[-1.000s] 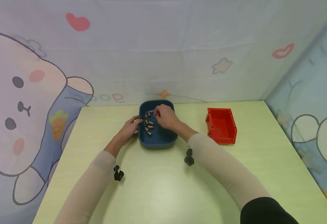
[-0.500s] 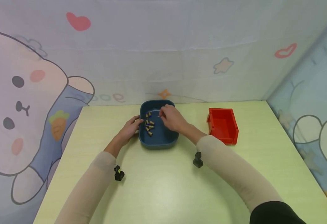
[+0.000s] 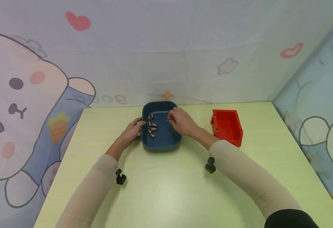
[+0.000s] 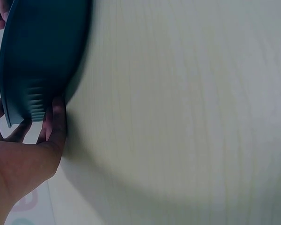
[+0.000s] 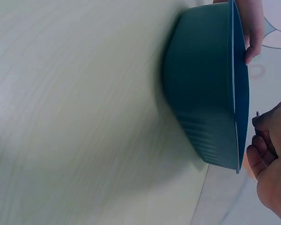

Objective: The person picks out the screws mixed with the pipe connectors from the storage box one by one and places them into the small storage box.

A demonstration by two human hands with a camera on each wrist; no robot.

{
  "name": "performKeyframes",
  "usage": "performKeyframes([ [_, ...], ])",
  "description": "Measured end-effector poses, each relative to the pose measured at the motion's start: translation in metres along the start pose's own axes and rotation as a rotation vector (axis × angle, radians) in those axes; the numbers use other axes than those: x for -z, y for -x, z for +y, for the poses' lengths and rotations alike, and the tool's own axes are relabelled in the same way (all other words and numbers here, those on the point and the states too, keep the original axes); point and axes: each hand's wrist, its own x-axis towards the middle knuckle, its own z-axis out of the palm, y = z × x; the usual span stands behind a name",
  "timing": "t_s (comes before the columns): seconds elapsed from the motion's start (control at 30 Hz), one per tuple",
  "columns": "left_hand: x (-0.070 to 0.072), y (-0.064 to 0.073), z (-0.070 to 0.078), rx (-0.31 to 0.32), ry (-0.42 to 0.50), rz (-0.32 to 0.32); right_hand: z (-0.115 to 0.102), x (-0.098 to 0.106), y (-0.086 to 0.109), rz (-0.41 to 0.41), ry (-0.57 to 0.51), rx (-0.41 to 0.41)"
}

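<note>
A dark blue plastic basin (image 3: 166,142) stands near the back of the table. My left hand (image 3: 131,131) holds its left wall, thumb over the rim and fingers against the ribbed outside in the left wrist view. Several small brass-coloured pieces with blue parts (image 3: 152,129) lie along the basin's left side. Over the basin's right side, my right hand (image 3: 183,123) pinches a thin silvery piece (image 3: 167,120) between thumb and forefinger. Only its slim tip (image 5: 257,114) shows in the right wrist view, so I cannot tell its kind.
A red open-front bin (image 3: 227,126) stands right of the basin, behind the right forearm. The pale wooden table (image 3: 160,190) ends at a patterned cloth backdrop (image 3: 143,63). Black wrist cameras hang below both sleeves.
My right hand has moved right inside the basin, away from the brass pieces, with the thin silvery piece in its fingers. My left hand has stayed on the basin's wall.
</note>
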Motion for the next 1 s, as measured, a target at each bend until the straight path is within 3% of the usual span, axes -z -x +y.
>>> performKeyframes([
  [0.73, 0.001, -0.003, -0.003, 0.003, 0.000, 0.003, 0.009, 0.018, 0.021, 0.032, -0.289, -0.126],
  [1.0, 0.000, -0.002, -0.002, 0.002, -0.004, 0.007, 0.017, 0.022, 0.028, 0.034, -0.315, -0.153],
])
